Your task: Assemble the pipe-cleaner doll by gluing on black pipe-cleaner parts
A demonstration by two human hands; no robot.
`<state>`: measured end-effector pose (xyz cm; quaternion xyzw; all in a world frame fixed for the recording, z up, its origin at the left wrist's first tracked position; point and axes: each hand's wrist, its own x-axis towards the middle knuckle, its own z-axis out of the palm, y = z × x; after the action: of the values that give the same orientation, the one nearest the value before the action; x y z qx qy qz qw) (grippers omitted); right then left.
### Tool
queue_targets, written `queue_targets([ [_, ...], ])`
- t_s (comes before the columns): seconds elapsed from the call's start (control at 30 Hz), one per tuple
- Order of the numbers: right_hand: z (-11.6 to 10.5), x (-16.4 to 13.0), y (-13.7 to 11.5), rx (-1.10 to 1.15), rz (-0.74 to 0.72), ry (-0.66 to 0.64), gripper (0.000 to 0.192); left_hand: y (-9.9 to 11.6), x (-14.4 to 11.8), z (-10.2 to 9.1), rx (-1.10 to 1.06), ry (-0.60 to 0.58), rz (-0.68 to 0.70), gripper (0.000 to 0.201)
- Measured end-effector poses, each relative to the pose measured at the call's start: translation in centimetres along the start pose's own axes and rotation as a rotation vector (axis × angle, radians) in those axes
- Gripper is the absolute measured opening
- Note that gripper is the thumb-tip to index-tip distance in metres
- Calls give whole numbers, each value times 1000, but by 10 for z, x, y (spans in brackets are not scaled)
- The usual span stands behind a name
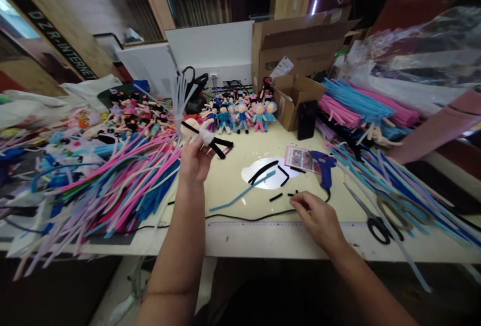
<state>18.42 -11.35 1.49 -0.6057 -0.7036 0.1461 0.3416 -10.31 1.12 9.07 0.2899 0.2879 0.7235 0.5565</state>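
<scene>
My left hand is raised over the left part of the table, its fingers closed around a small pipe cleaner doll. The doll has a pale round head with a black strip across it, a white body and two black legs pointing right. Low over the table's front, my right hand pinches at a short black pipe cleaner piece; the fingertips partly cover it. Other cut black pieces lie nearby. A bent black strip and a light blue pipe cleaner rest by a shiny white oval sheet.
A blue glue gun lies right of a pink picture card. Scissors sit at the right. Pipe cleaners heap up at left. Finished dolls stand behind, beside cardboard boxes. A black cable crosses in front.
</scene>
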Motion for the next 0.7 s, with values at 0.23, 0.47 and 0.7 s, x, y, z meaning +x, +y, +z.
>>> queue_targets([
  [0.23, 28, 1, -30, -50, -83, -107, 29, 10, 5, -21, 29, 103, -12, 18],
  [0.47, -56, -44, -59, 432, -8, -520, 24, -33, 10, -32, 58, 109, -269, 15],
  [0.7, -157, -34, 46, -68, 384, 226, 22, -44, -1, -17, 163, 16, -287, 22],
])
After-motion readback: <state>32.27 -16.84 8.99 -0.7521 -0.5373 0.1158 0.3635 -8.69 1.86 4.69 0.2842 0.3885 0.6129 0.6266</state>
